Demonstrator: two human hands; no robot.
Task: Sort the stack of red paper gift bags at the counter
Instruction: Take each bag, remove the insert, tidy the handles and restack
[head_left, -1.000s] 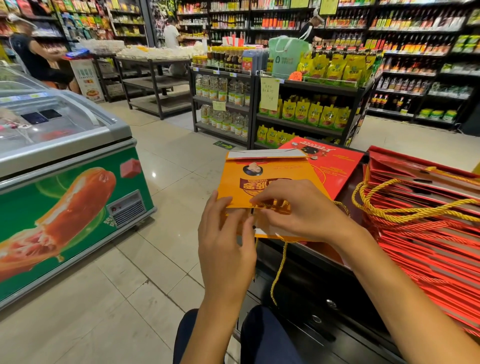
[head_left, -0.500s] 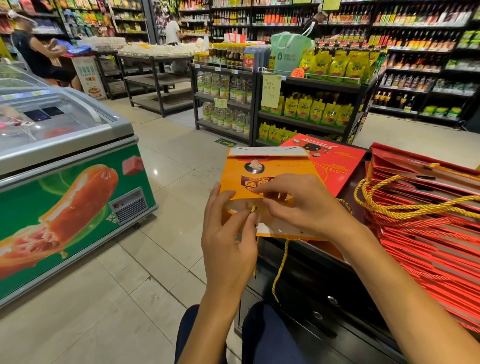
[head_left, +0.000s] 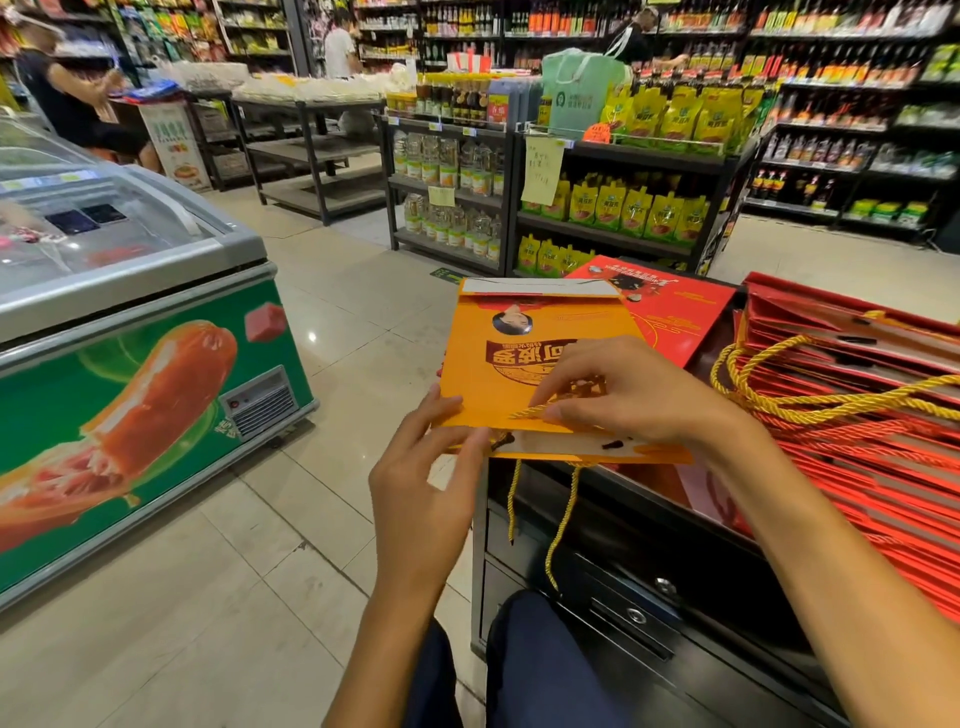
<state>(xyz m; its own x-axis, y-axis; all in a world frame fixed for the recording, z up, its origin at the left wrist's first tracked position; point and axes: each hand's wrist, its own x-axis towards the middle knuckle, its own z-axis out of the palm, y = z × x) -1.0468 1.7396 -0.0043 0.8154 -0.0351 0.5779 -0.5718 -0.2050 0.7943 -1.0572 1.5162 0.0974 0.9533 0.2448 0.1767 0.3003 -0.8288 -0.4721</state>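
A person sits at a black table (head_left: 675, 561) in a grocery shop, seen from above the hands. Both hands work on a flat orange paper gift bag (head_left: 519, 374) lying at the table's near left corner, partly overhanging the edge. The left hand (head_left: 421, 499) has its grip pinching the bag's near edge between thumb and fingers. The right hand (head_left: 639, 395) lies on the bag, its grip pinching a gold cord handle (head_left: 530, 411) against the paper; two more ends of gold cord hang down over the table front. The bag carries a small portrait and large dark red Chinese characters, upside down from here and not readable. Under it lies a flat red bag (head_left: 675, 312) with small gold print, too fine to read. To the right, a fanned stack of red gift bags (head_left: 872, 447) with gold cord handles covers the table. Left on the floor stands a chest freezer (head_left: 130, 332), its green side showing a large sausage.
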